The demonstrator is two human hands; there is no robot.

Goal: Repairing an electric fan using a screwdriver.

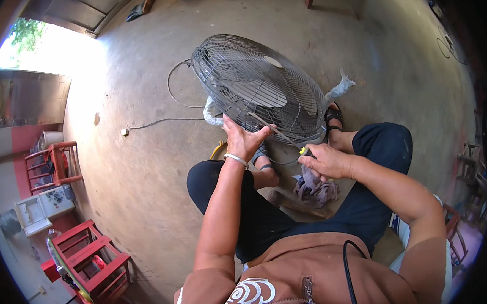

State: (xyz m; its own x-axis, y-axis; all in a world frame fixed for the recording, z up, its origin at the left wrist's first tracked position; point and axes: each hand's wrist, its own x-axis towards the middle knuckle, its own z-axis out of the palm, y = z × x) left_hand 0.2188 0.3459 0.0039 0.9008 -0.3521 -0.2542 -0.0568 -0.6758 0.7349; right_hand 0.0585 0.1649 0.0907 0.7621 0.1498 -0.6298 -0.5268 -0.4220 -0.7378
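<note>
A large floor fan (257, 93) with a round wire guard and pale blades leans tilted on the floor before my feet. My left hand (244, 139) holds the near lower edge of its guard, thumb stretched out to the right. In my right hand (326, 161) is a screwdriver (304, 150) with a yellow and dark handle. Its long thin shaft points up and left, across the guard's near side; what the tip touches is too fine to make out. Below my right hand lies a crumpled greyish-purple rag (316, 188).
White-wrapped fan parts (341, 86) stick out at both sides. A cord with a pale plug (124, 132) runs left over the concrete floor. A yellow curved object (218, 149) lies by my left knee. Red wooden stools (94, 253) stand along the left.
</note>
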